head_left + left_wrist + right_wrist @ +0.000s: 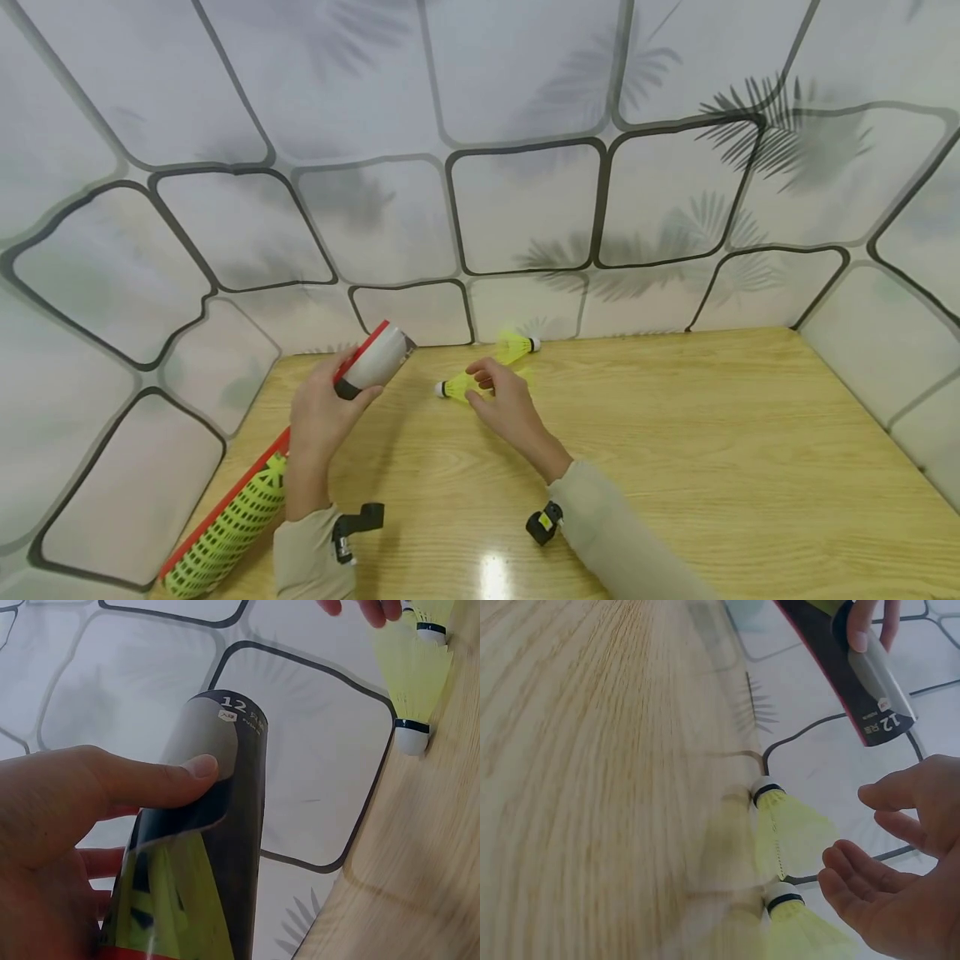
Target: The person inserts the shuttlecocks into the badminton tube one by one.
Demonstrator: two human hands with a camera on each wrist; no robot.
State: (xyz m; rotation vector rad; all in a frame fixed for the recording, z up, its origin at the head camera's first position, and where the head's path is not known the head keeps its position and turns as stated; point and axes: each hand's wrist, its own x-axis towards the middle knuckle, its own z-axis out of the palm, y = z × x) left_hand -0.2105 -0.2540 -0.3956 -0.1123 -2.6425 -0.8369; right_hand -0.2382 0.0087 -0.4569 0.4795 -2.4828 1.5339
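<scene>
My left hand (318,412) grips a shuttlecock tube (232,517) near its upper end, thumb laid across the printed "12" end section in the left wrist view. The tube slants up from the lower left; yellow-green shuttlecocks show through its clear side. Over the back of the table hovers my right hand (512,410), its fingers loosely bent and thumb apart, holding nothing. Just beside its fingertips lies a yellow shuttlecock (456,387) with a white cork pointing left. Behind it is a second shuttlecock (516,345), cork to the right.
The wooden table (675,467) meets a light patterned backdrop (525,208) right behind the shuttlecocks. Side panels of the same cloth rise at left and right. Each sleeve carries a small black wrist camera (544,523).
</scene>
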